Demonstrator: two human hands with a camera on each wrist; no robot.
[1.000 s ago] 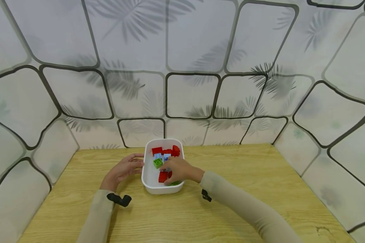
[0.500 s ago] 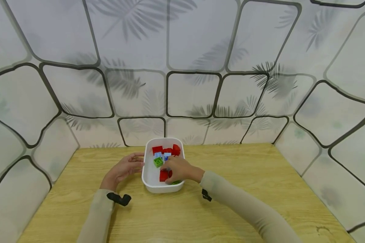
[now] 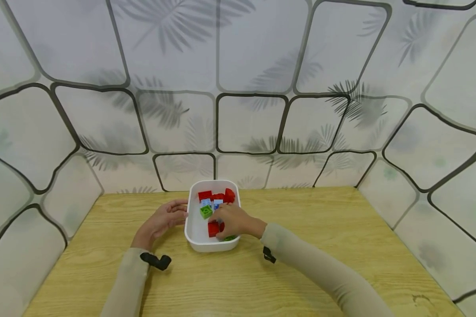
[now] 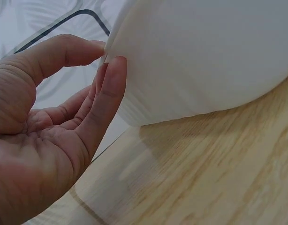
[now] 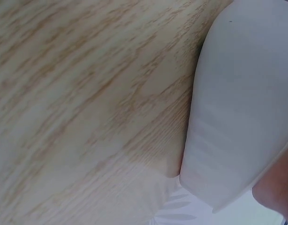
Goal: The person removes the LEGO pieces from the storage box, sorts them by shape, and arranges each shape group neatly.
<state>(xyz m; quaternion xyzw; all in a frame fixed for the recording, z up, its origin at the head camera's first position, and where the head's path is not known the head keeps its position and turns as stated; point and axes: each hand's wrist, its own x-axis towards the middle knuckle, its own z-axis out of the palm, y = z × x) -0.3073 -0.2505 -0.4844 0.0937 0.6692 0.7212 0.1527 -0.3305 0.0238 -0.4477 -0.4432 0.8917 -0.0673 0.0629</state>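
Note:
A white plastic bin with toy building bricks stands before me. My left hand is at its left side, fingertips touching the wall near the rim; the left wrist view shows the fingers against the outside. My right hand reaches over the right rim into the bin, fingers bent down among the bricks. A red brick lies between its thumb and fingers in the head view; whether they grip it I cannot tell. A green piece shows partly under the hand. The right wrist view shows mostly the bin's outer wall.
Farther back in the bin lie a light green brick, a pale blue brick, a blue-and-white piece and red pieces. The wooden table meets a patterned backdrop behind the bin.
The red brick by the right thumb has shifted and turned slightly. Both hands keep nearly the same place.

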